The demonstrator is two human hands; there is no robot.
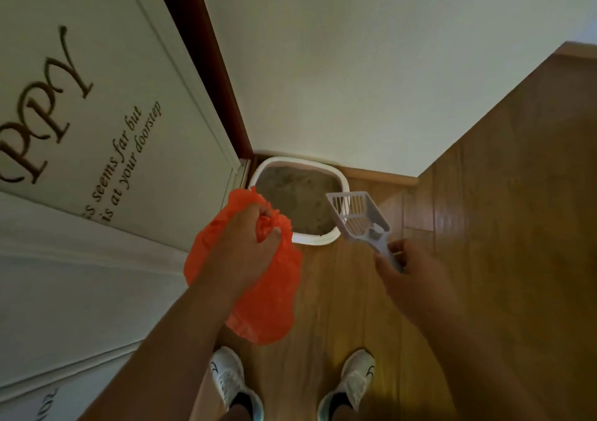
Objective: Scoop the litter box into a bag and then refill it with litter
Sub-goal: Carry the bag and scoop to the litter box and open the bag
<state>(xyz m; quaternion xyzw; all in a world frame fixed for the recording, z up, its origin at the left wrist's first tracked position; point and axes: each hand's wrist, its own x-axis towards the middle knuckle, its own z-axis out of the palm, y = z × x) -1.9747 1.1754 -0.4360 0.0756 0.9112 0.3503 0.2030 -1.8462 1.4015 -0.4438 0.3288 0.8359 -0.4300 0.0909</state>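
Observation:
A white litter box (343, 184) filled with grey-brown litter sits on the wooden floor in the corner, against the wall. My left hand (250, 246) grips the bunched top of an orange plastic bag (265, 307), which hangs down in front of the box's near left edge. My right hand (410, 268) holds the handle of a white slotted litter scoop (358, 214). The scoop's empty head points up and away, over the box's near right corner.
A white door (106, 123) with brown lettering and a dark red frame stands close on the left. A pale wall (371, 65) runs behind the box. Wooden floor (484, 210) stretches to the right. My two white shoes (229, 378) stand just behind the hands.

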